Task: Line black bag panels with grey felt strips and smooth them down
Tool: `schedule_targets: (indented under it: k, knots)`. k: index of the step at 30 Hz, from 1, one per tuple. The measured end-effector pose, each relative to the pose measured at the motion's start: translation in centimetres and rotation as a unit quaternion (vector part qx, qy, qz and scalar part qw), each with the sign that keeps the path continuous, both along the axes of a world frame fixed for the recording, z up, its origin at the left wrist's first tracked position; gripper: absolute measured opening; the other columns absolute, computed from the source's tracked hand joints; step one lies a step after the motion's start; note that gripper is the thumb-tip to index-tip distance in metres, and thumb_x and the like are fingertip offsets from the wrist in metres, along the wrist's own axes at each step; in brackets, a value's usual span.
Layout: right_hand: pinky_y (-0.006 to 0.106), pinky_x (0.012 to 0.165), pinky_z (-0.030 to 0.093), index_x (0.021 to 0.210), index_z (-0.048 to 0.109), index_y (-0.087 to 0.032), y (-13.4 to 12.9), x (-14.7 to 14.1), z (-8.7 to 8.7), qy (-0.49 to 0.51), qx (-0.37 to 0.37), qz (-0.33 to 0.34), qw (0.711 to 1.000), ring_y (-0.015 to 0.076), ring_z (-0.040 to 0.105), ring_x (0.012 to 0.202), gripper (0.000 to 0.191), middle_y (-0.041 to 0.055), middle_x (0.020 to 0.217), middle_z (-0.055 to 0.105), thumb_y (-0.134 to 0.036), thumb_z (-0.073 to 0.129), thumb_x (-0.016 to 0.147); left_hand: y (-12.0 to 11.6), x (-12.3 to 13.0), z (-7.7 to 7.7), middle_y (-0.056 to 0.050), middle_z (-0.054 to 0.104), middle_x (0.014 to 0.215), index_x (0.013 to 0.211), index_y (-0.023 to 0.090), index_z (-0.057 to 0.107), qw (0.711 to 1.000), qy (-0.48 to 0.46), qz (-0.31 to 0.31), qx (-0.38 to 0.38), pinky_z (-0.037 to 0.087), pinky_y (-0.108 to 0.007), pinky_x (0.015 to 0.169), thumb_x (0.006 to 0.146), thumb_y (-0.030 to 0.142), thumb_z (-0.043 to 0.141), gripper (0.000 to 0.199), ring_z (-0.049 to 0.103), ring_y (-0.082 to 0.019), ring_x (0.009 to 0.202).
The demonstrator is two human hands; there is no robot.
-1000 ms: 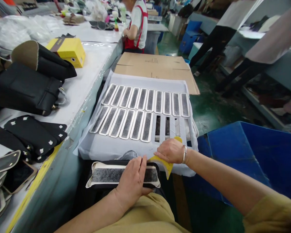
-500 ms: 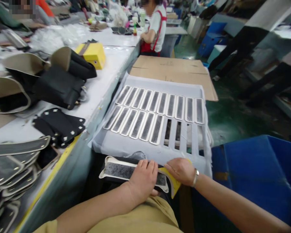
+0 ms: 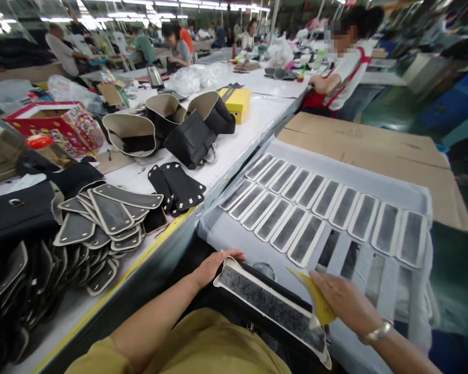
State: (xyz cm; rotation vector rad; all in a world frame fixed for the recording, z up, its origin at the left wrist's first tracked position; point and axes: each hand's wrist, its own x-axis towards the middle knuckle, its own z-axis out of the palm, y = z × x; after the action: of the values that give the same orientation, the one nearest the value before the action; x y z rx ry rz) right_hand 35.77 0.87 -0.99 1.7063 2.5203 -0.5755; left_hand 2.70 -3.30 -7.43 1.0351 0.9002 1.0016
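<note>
Across my lap lies a black bag body with a long grey, cream-edged panel [image 3: 271,304] facing up. My left hand [image 3: 212,267] grips the bag's left end, its fingers reaching over the far edge; the thumb is hidden. A curved yellow sheet [image 3: 319,301], like a flexible scraper, is in my right hand [image 3: 345,301]. Its lower edge touches the panel near the right end, where there is a whitish smear. Just beyond the bag, two rows of similar grey panels [image 3: 306,236] with cream borders lie on a cloth-covered slatted rack [image 3: 234,231].
On the white table [image 3: 253,114] to the left are a pile of grey flaps [image 3: 113,213], black strips [image 3: 175,187], upright black bags [image 3: 191,137] and a yellow box [image 3: 237,104]. Cardboard [image 3: 359,140] lies behind the rack. A person in red straps [image 3: 341,78] sits beyond.
My left hand has moved from the panel's middle to its left end. My right hand still holds the yellow sheet, now over the panel's right part. The view has swung left and up.
</note>
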Motion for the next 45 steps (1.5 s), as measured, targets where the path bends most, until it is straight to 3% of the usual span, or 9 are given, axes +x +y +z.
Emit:
schedule_targets:
  k: [3,6,12,15,21,26,36,42,45]
  knots:
    - [0.033,0.066,0.047,0.078,0.065,-0.019,0.6,-6.0,0.5,-0.068,-0.053,0.017,0.996,0.0224,0.064,0.071,0.058,0.0097,0.076,0.068,-0.041,0.014,0.094,-1.6,1.0,-1.3,-0.009,0.066,0.100,0.110,0.015,0.062,0.998,0.017,0.046,-0.048,0.040,-0.037,0.088,0.088,0.062,0.018,0.068,0.058,-0.025,0.094]
    - [0.033,0.067,0.045,0.076,0.065,-0.018,0.7,-10.1,0.8,-0.132,-0.035,0.063,0.989,0.0233,0.065,0.075,0.058,0.0106,0.076,0.068,-0.044,0.015,0.094,-2.6,1.2,-0.8,-0.006,0.066,0.095,0.109,0.017,0.063,0.994,0.063,0.070,-0.051,0.038,-0.035,0.089,0.089,0.060,0.016,0.067,0.056,-0.023,0.093]
    - [0.033,0.064,0.046,0.101,0.061,-0.019,0.4,-14.3,0.5,-0.217,-0.021,0.160,0.963,0.0237,0.065,0.078,0.043,0.0105,0.084,0.069,-0.034,0.021,0.095,-2.9,0.8,-0.8,-0.006,0.066,0.104,0.108,0.017,0.065,0.992,0.011,0.093,-0.081,0.034,-0.035,0.098,0.087,0.063,0.018,0.068,0.054,-0.024,0.104]
    - [0.034,0.062,0.047,0.097,0.062,-0.020,0.6,-15.6,0.4,-0.214,0.000,0.168,0.962,0.0239,0.066,0.076,0.047,0.0096,0.079,0.068,-0.033,0.017,0.096,-2.7,0.8,-1.1,-0.005,0.067,0.102,0.105,0.018,0.067,0.984,-0.014,0.121,-0.129,0.033,-0.035,0.100,0.086,0.064,0.021,0.067,0.054,-0.024,0.106]
    - [0.034,0.063,0.046,0.101,0.062,-0.020,1.8,-17.4,0.2,-0.214,0.004,0.191,0.958,0.0246,0.065,0.079,0.049,0.0102,0.082,0.068,-0.036,0.016,0.095,-1.8,1.0,-0.7,-0.007,0.070,0.095,0.101,0.015,0.068,0.956,-0.126,0.133,-0.229,0.038,-0.034,0.096,0.083,0.068,0.025,0.071,0.059,-0.025,0.101]
    - [0.032,0.064,0.045,0.100,0.063,-0.019,2.9,-18.1,-0.1,-0.202,0.002,0.216,0.955,0.0232,0.064,0.078,0.049,0.0104,0.082,0.068,-0.037,0.018,0.095,-0.8,1.2,-0.6,-0.009,0.070,0.090,0.118,0.015,0.057,0.933,-0.191,0.173,-0.251,0.047,-0.033,0.081,0.082,0.069,0.027,0.071,0.064,-0.023,0.088]
    - [0.030,0.062,0.043,0.086,0.065,-0.020,3.3,-17.1,-1.2,-0.163,0.028,0.197,0.966,0.0214,0.064,0.072,0.058,0.0084,0.078,0.069,-0.042,0.013,0.095,-0.9,-0.2,-0.1,-0.012,0.067,0.102,0.108,0.010,0.061,0.974,-0.129,0.120,-0.141,0.039,-0.037,0.095,0.082,0.052,0.051,0.050,0.059,-0.027,0.102]
    - [0.031,0.060,0.042,0.086,0.065,-0.020,3.5,-17.5,-0.6,-0.139,0.043,0.220,0.965,0.0229,0.064,0.073,0.059,0.0081,0.078,0.069,-0.041,0.011,0.095,0.1,1.1,0.7,-0.012,0.068,0.100,0.117,0.013,0.056,0.944,-0.174,0.141,-0.244,0.048,-0.038,0.082,0.079,0.072,0.030,0.076,0.062,-0.028,0.094]
    - [0.030,0.065,0.042,0.087,0.066,-0.019,3.9,-18.0,-0.5,-0.117,0.048,0.237,0.963,0.0214,0.064,0.076,0.061,0.0080,0.080,0.069,-0.041,0.010,0.095,0.4,1.7,0.8,-0.010,0.069,0.096,0.108,0.013,0.063,0.934,-0.155,0.166,-0.275,0.049,-0.036,0.080,0.080,0.070,0.030,0.071,0.063,-0.027,0.094]
